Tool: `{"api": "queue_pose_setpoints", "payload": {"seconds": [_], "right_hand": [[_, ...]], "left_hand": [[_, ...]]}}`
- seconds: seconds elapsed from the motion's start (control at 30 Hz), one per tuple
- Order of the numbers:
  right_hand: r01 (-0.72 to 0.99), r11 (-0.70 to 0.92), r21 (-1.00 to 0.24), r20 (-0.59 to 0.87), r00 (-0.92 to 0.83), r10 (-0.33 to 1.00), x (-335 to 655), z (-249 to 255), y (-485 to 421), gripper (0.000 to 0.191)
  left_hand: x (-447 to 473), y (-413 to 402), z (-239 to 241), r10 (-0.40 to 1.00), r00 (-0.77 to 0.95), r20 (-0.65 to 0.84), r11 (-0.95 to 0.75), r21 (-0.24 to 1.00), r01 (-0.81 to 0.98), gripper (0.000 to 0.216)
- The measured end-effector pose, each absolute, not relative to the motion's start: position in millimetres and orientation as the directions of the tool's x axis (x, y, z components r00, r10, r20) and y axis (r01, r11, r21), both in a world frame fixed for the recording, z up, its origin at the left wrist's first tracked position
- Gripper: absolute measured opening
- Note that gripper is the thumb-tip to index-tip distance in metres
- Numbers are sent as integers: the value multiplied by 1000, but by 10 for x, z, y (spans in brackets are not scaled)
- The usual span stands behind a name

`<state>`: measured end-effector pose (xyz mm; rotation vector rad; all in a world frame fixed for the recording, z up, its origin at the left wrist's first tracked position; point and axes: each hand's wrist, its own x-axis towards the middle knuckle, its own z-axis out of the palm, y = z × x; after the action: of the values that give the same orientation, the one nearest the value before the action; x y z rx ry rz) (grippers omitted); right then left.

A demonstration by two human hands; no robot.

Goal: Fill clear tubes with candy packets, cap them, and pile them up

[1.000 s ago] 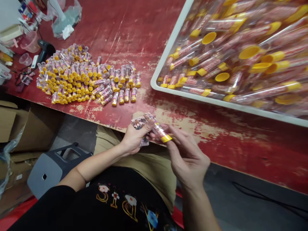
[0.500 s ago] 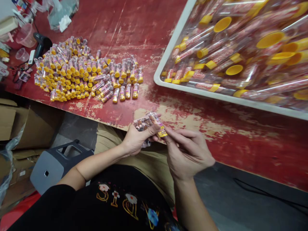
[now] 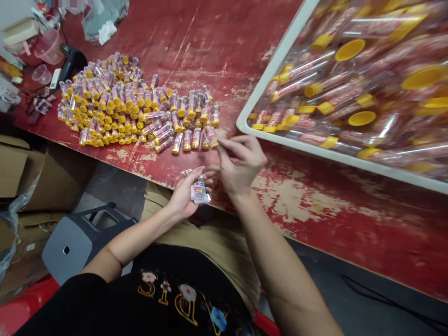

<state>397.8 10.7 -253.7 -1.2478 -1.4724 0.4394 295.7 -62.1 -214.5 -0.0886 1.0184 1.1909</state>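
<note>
My right hand (image 3: 242,163) pinches a small clear tube (image 3: 210,135) by its yellow-capped end, at the right front corner of a group of similar tubes. Whether the tube rests on the table cannot be made out. My left hand (image 3: 184,195) is palm up near the table edge, with its thumb and fingers around some printed clear plastic labels (image 3: 199,192). Many like tubes (image 3: 115,100) with yellow ends are packed together on the red table (image 3: 210,42), some standing and several lying on their sides.
A white-rimmed tray (image 3: 294,144) full of larger yellow-capped tubes takes up the right side. At the back left are a black handheld device (image 3: 72,58), a pink container (image 3: 51,46) and a plastic bag (image 3: 101,18). A grey stool (image 3: 80,242) and cardboard boxes (image 3: 52,182) are below left.
My right hand has moved away from my left, up and left, carrying the tube to the group. My left hand has lowered slightly, keeping the labels. The view has shifted a little.
</note>
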Motion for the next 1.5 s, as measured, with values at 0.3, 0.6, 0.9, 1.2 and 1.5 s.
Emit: {"api": "queue_pose_setpoints", "payload": {"seconds": [0.3,0.6,0.9,1.2,1.5], "right_hand": [[765,245,-596,485,99,869,4864,-2366,724,22],[297,261,-918,234,-125,964,4794,-2079,-49,32],[9,46,-999,45,-83,996,4260,-2419,-507,39],[-12,24,-1000,26,-170,985,4294,-2441,-485,36],[25,16,-1000,15,-65,998,4358,-2480,-451,33]], "left_hand": [[2789,-615,-2187,739,-119,-664,352,530,-772,9],[3057,-568,-2031,769,-76,-634,330,497,-802,31],[3197,-683,-2027,768,-165,-619,267,544,-796,48],[3203,-675,-2004,782,-240,-576,173,569,-804,37],[3225,-675,-2178,809,-362,-463,83,699,-710,41]]}}
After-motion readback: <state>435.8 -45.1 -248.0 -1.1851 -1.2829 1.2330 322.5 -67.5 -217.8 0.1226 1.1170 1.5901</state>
